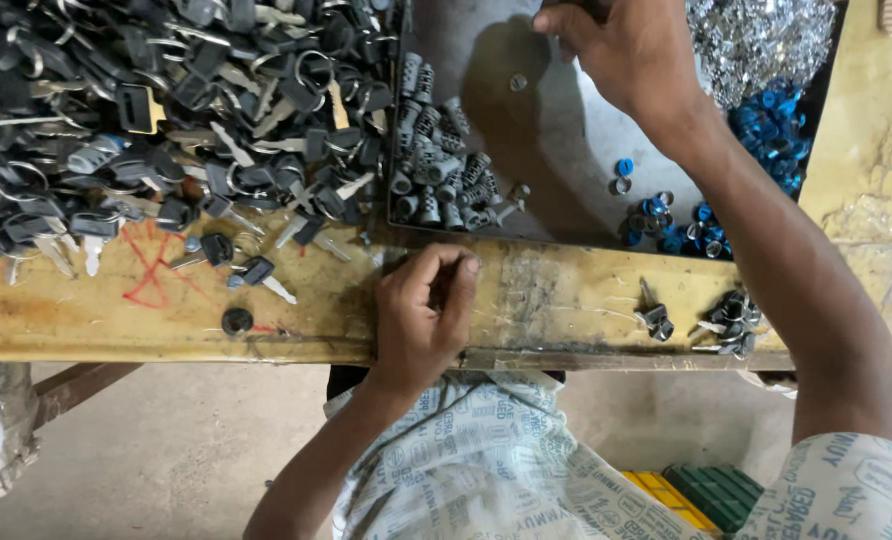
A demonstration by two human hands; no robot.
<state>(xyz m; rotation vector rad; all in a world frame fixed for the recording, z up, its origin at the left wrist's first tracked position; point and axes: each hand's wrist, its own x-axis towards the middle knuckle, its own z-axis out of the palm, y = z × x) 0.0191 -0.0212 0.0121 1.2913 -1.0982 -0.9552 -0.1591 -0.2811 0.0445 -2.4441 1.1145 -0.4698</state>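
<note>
Left hand (pixel 424 315), fingers curled shut on something unseen at the worn yellow tabletop's (pixel 566 290) near edge, and right hand (pixel 621 50), grip indiscernible, over the grey metal tray (pixel 556 150); loose silver lock cylinders (pixel 436 160) could roll off if knocked.

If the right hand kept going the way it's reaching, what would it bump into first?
Probably the heap of shiny silver metal bits at the far end of the grey metal tray. The right hand reaches away, its fingers out of sight at the picture's edge, so this is uncertain.
</note>
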